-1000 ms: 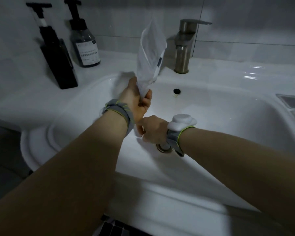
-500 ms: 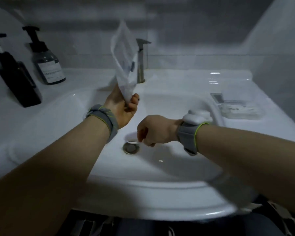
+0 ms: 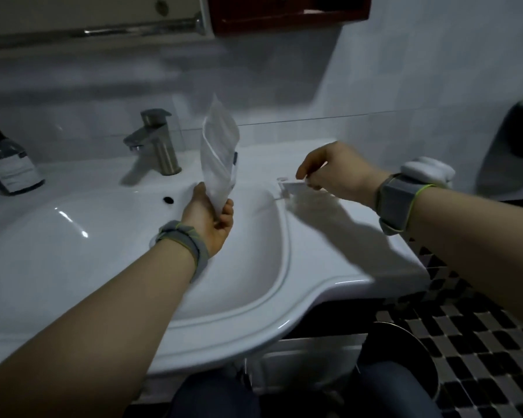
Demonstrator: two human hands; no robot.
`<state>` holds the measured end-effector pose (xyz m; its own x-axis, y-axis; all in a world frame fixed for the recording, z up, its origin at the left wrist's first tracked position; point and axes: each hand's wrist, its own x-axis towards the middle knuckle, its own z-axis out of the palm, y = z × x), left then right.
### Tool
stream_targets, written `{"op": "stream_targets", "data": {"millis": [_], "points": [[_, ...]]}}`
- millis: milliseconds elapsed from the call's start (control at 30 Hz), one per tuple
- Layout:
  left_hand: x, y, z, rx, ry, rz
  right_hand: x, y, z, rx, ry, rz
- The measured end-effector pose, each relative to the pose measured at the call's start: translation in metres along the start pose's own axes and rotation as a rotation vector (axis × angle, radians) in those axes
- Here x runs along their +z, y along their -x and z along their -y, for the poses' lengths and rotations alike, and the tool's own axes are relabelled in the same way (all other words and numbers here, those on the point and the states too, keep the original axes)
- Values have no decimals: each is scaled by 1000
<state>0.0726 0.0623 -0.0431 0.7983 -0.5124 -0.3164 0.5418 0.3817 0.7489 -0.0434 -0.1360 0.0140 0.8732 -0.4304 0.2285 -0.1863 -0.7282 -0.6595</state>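
Clear pump bottle with a pale paper label point(image 3: 11, 173), far left: lines of print are seen on the label — too blurred to be read.
Translucent white plastic pouch point(image 3: 219, 155): a small dark mark is borne near its right edge — no letters can be made out.
Readable text elsewhere: none is found.

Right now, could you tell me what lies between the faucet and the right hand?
In the head view, the white pouch, gripped upright by the left hand, stands between the faucet and the right hand.
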Motion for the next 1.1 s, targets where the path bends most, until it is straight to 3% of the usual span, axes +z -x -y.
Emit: {"op": "stream_targets", "data": {"millis": [333,567,867,1100], "points": [[52,-15,33,-5,-113,12,-2,3,-27,22,46,-152],[60,-21,47,-2,-121,27,13,12,-37,-112,170,-215],[53,-25,51,2,-89,38,23,19,-42,-19,-97,-383],[53,-23,52,60,-175,43,30,15,-48,85,-174,-376]]}}
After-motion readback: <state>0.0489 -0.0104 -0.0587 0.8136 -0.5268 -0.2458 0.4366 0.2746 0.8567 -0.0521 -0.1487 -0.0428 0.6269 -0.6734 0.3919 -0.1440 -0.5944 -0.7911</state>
